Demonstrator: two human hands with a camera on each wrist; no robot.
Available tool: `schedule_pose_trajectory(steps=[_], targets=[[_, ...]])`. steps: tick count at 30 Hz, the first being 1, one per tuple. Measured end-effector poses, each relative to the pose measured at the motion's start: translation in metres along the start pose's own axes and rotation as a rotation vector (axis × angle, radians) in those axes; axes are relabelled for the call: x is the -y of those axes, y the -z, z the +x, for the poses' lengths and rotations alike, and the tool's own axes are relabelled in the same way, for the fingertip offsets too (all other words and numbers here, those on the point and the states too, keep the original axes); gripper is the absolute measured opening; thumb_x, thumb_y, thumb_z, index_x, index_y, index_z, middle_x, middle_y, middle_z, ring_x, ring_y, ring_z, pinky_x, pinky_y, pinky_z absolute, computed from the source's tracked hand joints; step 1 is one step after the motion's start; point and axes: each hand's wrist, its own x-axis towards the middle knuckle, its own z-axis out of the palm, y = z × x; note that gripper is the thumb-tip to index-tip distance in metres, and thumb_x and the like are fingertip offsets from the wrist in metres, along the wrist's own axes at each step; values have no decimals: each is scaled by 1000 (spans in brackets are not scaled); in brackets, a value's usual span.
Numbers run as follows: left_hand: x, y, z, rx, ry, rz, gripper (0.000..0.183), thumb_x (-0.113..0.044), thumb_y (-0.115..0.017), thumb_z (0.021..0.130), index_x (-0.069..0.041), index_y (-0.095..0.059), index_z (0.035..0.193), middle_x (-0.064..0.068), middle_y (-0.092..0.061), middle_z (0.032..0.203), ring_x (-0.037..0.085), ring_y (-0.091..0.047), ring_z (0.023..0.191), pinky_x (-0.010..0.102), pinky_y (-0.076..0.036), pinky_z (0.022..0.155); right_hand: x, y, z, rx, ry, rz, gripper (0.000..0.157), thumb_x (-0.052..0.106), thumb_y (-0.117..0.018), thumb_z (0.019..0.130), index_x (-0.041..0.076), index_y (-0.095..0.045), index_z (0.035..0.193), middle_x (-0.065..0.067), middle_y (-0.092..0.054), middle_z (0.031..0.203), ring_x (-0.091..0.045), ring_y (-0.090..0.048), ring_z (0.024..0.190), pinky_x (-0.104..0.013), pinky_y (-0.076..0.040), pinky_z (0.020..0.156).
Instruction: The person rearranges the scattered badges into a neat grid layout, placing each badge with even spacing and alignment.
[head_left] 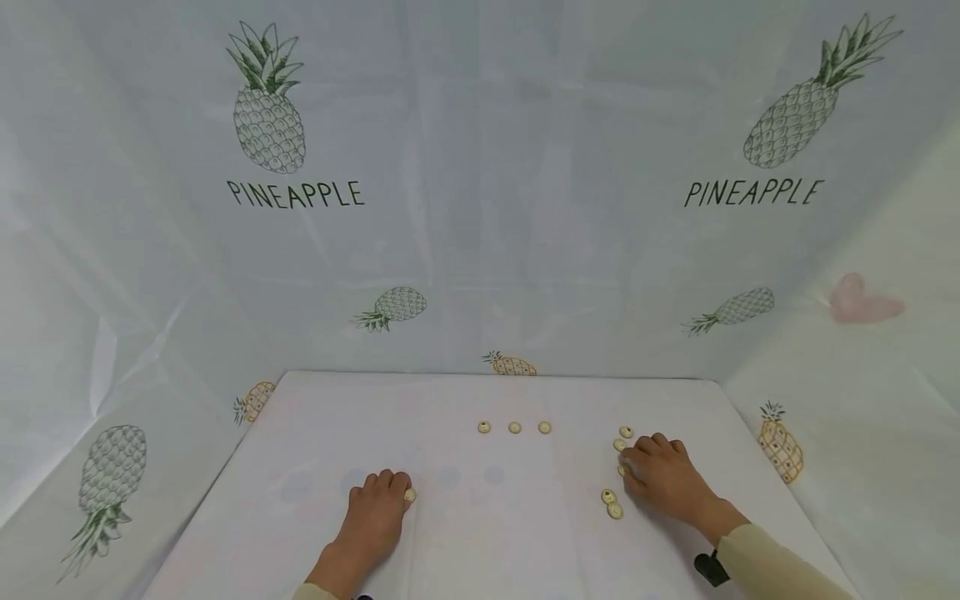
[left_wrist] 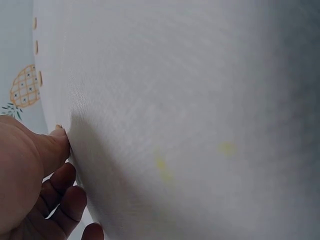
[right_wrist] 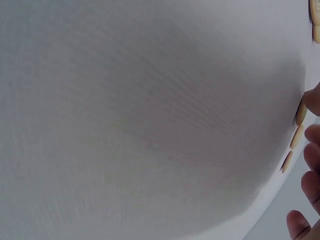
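My left hand (head_left: 377, 515) is low over the left part of the table, fingers bent down, with a small round wooden disc (head_left: 410, 494) at its thumb and fingertips. In the left wrist view only a thin edge of that disc (left_wrist: 59, 126) shows by the thumb. On the right, my right hand (head_left: 666, 479) has thumb and index finger about another wooden disc (head_left: 622, 471), close to the table. The right wrist view has the thumb against this disc (right_wrist: 301, 113). Two discs (head_left: 622, 438) lie just beyond these fingers, and two touching discs (head_left: 612, 503) lie nearer me.
Three spaced discs (head_left: 514, 427) form a row toward the back middle of the white-covered table (head_left: 495, 533). Pale cloth with pineapple prints (head_left: 480, 208) hangs behind and along both sides. A dark strap piece (head_left: 710, 569) hangs at the right wrist.
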Motion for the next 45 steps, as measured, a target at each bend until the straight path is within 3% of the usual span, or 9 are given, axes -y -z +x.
schedule_pose_trajectory(steps=[8, 15, 25, 35, 45], targets=[[0, -2, 1, -5, -8, 9, 20, -21, -74, 99, -10, -63, 111, 3, -58, 98, 20, -49, 86, 48, -47, 77, -4, -2, 0, 70, -49, 53, 14, 28, -86, 89, 21, -78, 99, 8, -66, 99, -17, -54, 97, -50, -43, 85], [-1, -4, 2, -17, -12, 8, 19, -21, -75, 98, -11, -62, 109, 2, -57, 96, 20, -48, 85, 47, -46, 76, 0, -4, 2, 74, -79, 48, 11, 25, -86, 87, 21, -78, 93, 10, -65, 93, -15, -55, 93, -50, -46, 86], [-2, -3, 8, -26, -15, 10, 19, -22, -73, 99, -11, -63, 110, 3, -57, 96, 20, -47, 85, 47, -46, 78, 3, -3, 23, -86, 67, 5, 24, 19, -87, 80, 18, -65, 91, 3, -62, 98, -19, -52, 92, -48, -42, 83], [5, -4, -1, -41, -24, -8, 20, -19, -77, 96, -12, -64, 109, 1, -58, 95, 18, -48, 84, 46, -47, 74, 52, -6, 68, -62, 70, 68, 20, 22, -85, 83, 17, -67, 92, 5, -59, 94, -19, -51, 93, -50, -44, 89], [1, -2, 0, -41, -25, -8, 20, -19, -77, 96, -10, -64, 110, 2, -58, 96, 18, -48, 84, 46, -46, 74, 78, -20, 84, -29, 111, 54, 20, 24, -87, 82, 17, -72, 93, 5, -61, 93, -17, -48, 90, -45, -43, 87]])
